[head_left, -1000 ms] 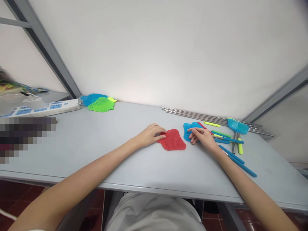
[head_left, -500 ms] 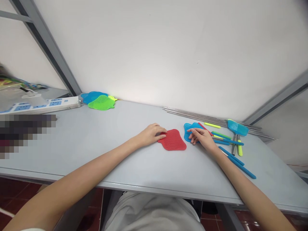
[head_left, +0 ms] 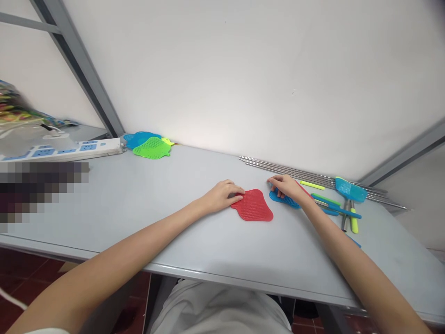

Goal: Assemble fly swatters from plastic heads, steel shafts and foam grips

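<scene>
Right hand [head_left: 283, 186] has shifted toward the metal rods [head_left: 274, 168], over the blue mesh paddle [head_left: 287, 201], fingers curled, grip impossible to tell; left hand [head_left: 220, 196] touches the narrow end of the red mesh paddle [head_left: 255, 206], hold unclear, with gray tabletop [head_left: 222, 246] running from it to the front edge [head_left: 222, 278]

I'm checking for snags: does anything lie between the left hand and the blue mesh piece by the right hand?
Yes: the red mesh piece lies on the table between them, its narrow end at the left hand. The right hand partly hides the blue mesh piece.
</scene>
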Tool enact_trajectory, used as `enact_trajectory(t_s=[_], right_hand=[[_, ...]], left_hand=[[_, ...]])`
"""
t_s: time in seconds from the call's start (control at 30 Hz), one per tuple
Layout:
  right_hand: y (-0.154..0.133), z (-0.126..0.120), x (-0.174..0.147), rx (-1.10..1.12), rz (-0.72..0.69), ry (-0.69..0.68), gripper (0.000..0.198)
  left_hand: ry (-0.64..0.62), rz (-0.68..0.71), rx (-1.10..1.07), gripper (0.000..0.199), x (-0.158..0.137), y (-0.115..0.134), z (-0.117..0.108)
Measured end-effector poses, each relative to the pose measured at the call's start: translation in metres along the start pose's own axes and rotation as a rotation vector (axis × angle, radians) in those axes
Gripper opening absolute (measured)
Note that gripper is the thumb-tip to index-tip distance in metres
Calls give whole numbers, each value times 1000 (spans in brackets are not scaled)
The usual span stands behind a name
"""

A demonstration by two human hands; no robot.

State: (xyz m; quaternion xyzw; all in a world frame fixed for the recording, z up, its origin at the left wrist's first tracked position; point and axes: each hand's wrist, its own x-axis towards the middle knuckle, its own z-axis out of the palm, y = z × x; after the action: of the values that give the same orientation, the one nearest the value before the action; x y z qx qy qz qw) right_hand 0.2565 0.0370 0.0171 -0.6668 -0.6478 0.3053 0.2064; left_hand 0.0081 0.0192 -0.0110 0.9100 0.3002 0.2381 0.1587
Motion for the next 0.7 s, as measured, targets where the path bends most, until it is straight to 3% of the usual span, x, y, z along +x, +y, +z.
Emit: enact_trajectory(t_s=[0.23,0.47,0.7], right_hand=[[-2,-5,31,-160,54,52,30],[15,-11,39,-207,62,116,36],[32,-17,50,-276,-22,287,42]], left_hand=[[-1,-25,-11,31,-1,-1,0],[-5,-24,-21,30,-1,-1,0],[-12,-13,-23,30,-1,-1,0]])
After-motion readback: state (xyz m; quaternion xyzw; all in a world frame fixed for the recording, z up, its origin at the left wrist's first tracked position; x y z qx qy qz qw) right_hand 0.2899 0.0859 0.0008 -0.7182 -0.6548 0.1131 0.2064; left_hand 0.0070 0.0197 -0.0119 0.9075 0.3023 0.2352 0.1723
